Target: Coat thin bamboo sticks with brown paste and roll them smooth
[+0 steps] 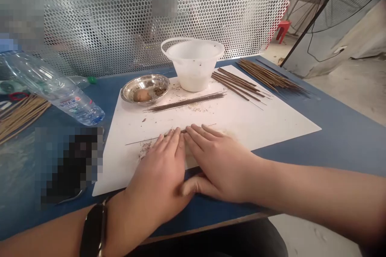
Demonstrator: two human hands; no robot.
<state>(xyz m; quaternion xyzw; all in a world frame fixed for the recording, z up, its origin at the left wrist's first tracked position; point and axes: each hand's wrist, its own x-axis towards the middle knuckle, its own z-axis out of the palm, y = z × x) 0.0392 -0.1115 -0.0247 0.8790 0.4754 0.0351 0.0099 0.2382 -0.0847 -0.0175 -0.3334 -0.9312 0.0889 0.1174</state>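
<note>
At the far left of the blue table (pixel 346 156), a loose bundle of pale bare sticks (pixel 21 117) lies at about 9 o'clock from the hands, just beside a clear plastic water bottle (pixel 57 92) on its side. A white sheet (pixel 259 128) covers the middle of the table; set under the work, it seems placed to catch the brown crumbs (pixel 145 148) scattered on it. At 11 o'clock, a shallow steel dish (pixel 128 94) holds a lump of brown paste (pixel 141 95), within easy reach. At 12 o'clock, a white plastic tub (pixel 194 68) with a raised handle stands at the far edge of the sheet, and a thin row of dark coated sticks (pixel 187 102) lies in front of it.

Nearest the wearer, the left hand (pixel 158 168), with a black band on its wrist (pixel 94 231), and the right hand (pixel 218 164) lie open, flat and palms down, side by side, gripping nothing. Under their fingers, one thin incense stick (pixel 141 139) rests on the sheet, its ends showing on either side. Flat palms suggest even pressure along its length rather than a pinch.

At 1 o'clock, more coated sticks (pixel 238 84) lie on the sheet, and at 2 o'clock a further group (pixel 271 74) lies on the bare table, both laid roughly parallel, apparently to keep them from tangling.
</note>
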